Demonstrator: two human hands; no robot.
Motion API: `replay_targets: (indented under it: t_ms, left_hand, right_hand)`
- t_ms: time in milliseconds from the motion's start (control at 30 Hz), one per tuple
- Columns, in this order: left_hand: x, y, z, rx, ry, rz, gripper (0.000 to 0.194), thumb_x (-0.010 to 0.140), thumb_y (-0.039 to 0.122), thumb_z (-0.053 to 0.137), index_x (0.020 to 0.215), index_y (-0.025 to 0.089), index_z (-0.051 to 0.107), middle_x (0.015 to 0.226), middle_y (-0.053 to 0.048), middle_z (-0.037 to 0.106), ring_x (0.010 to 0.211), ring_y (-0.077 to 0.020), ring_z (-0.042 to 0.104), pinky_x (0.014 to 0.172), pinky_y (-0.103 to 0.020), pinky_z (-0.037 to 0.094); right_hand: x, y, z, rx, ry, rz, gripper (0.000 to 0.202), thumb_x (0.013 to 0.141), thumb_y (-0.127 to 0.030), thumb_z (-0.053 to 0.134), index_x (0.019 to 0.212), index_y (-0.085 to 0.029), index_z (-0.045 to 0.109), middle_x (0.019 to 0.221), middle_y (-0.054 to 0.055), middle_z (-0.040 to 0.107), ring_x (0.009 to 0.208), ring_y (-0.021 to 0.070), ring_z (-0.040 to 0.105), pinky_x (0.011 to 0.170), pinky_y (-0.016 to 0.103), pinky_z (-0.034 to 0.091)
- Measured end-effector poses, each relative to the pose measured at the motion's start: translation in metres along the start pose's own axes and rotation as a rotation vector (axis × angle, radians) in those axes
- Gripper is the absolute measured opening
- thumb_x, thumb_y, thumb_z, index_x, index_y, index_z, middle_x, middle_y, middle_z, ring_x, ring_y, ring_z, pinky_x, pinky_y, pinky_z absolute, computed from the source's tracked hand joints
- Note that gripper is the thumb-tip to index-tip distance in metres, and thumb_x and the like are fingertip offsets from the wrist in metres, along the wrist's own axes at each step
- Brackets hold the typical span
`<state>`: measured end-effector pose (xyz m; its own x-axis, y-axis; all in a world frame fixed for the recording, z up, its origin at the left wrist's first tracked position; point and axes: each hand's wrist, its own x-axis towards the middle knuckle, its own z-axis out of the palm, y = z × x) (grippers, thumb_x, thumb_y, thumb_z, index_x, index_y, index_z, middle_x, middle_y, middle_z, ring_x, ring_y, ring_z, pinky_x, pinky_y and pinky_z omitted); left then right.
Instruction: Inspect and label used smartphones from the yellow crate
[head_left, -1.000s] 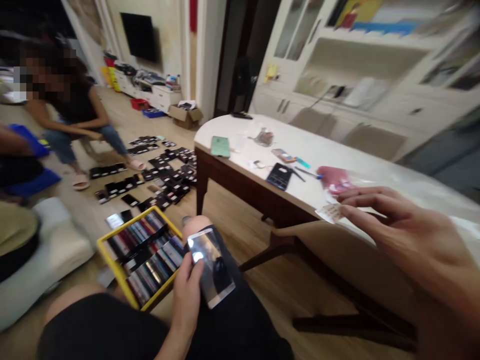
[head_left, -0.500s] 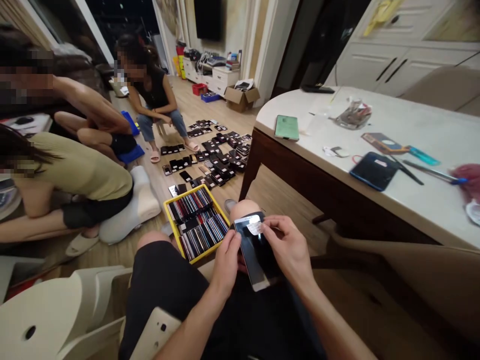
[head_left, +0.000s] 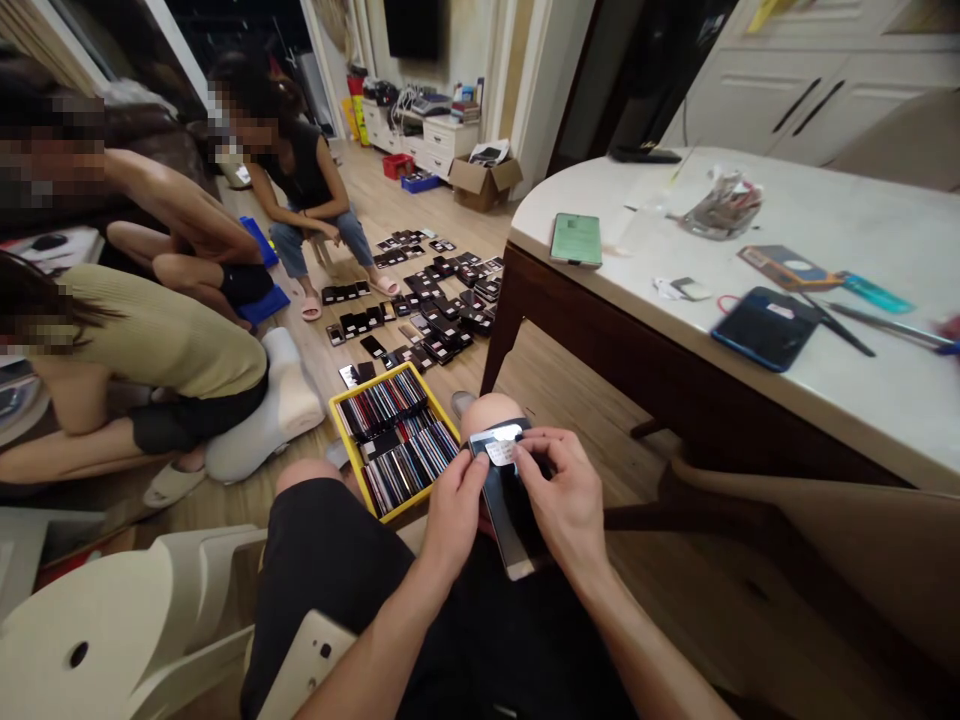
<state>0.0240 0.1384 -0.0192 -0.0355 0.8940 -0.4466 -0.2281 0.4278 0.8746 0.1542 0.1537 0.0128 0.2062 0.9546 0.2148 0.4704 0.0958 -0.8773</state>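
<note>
A smartphone [head_left: 513, 515] with a dark screen is tilted above my lap. My left hand [head_left: 454, 510] grips its left edge, thumb on the front. Near the top of the screen is a white sticker [head_left: 501, 453] with small writing. The fingers of my right hand [head_left: 564, 490] pinch the sticker's right edge, close against the glass. Under my left forearm, a pale phone [head_left: 309, 665] lies back up on my thigh. Just beyond my knees stands a yellow crate [head_left: 379, 515], packed with rows of upright phones.
Many labelled phones [head_left: 442, 310] lie across the floor ahead. The white table [head_left: 637, 300] at right bears a green-screened phone [head_left: 576, 240], a dark blue phone [head_left: 766, 328] and a pen. Three people sit at left and ahead. A white stool [head_left: 112, 620] stands at lower left.
My right hand has shifted slightly left over the phone, and the sticker sits a little further left and lower on the screen. The view has turned slightly.
</note>
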Motion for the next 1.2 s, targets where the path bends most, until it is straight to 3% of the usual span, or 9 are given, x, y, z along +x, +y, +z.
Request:
replay_targets:
  t_ms: [567,833,1200]
  left_hand:
    - [0.0010,0.0040,0.0010,0.141,0.006,0.207,0.036,0.089,0.053,0.062,0.096,0.019,0.070,0.079,-0.002,0.067,0.077,-0.0200,0.064,0.065,-0.027,0.051]
    - [0.0028,0.0025,0.0006,0.191,0.033,0.217,0.038,0.091,0.054,0.058,0.092,0.018,0.069,0.075,-0.002,0.065,0.076,-0.0198,0.062,0.067,-0.028,0.050]
    - [0.0014,0.0063,0.0037,0.178,-0.032,0.233,0.033,0.091,0.046,0.059,0.104,0.017,0.068,0.095,-0.005,0.071,0.088,-0.0217,0.064,0.078,-0.029,0.049]
  right_hand:
    - [0.0013,0.0043,0.0011,-0.021,-0.002,0.020,0.014,0.087,-0.034,0.065,0.079,-0.022,0.069,0.103,0.005,0.066,0.097,0.0219,0.065,0.087,0.036,0.048]
    - [0.0012,0.0024,0.0012,-0.025,0.001,0.034,0.016,0.086,-0.036,0.064,0.079,-0.022,0.069,0.102,0.006,0.066,0.096,0.0229,0.065,0.087,0.037,0.048]
    - [0.0000,0.0020,0.0019,-0.038,0.005,0.067,0.017,0.085,-0.037,0.063,0.079,-0.022,0.068,0.104,0.006,0.067,0.097,0.0235,0.065,0.087,0.038,0.047]
